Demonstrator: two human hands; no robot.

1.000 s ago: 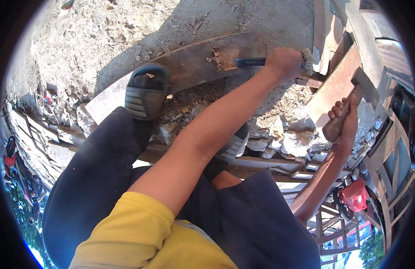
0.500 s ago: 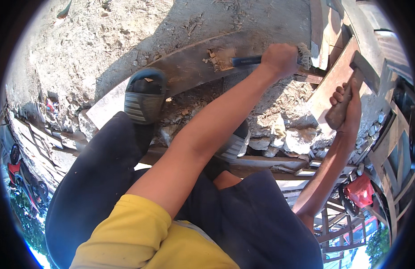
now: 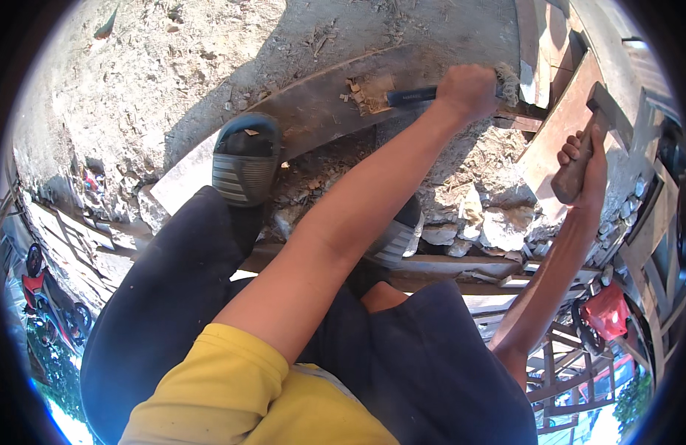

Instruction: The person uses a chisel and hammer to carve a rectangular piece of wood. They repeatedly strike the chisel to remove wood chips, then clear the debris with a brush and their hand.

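My left hand point(image 3: 465, 93) is closed on a dark blue chisel-like tool point(image 3: 409, 96), its frayed, pale end showing right of my fist. The tool's other end lies toward a chipped patch with loose wood chips point(image 3: 369, 93) on a long weathered board point(image 3: 313, 119). Off to the right, my right hand point(image 3: 584, 169) grips the wooden handle of a hammer point(image 3: 601, 111), metal head upward, above a leaning brown panel point(image 3: 539, 152). My left sandalled foot point(image 3: 246, 167) is against the board; the other is partly hidden behind my left forearm.
Dusty, rubbly ground point(image 3: 135, 89) spreads beyond the board. Broken stones point(image 3: 498, 226) and scrap planks point(image 3: 461, 268) lie near my feet. Timber pieces point(image 3: 654, 230) stand at the right. A red motorbike point(image 3: 50, 300) is at the far left rim; a red bag point(image 3: 604, 311) sits beside a wheel at the right.
My right hand with the hammer has risen in the view and moved slightly right. My left hand has shifted a little upward, still holding the tool. The surroundings have shifted slightly.
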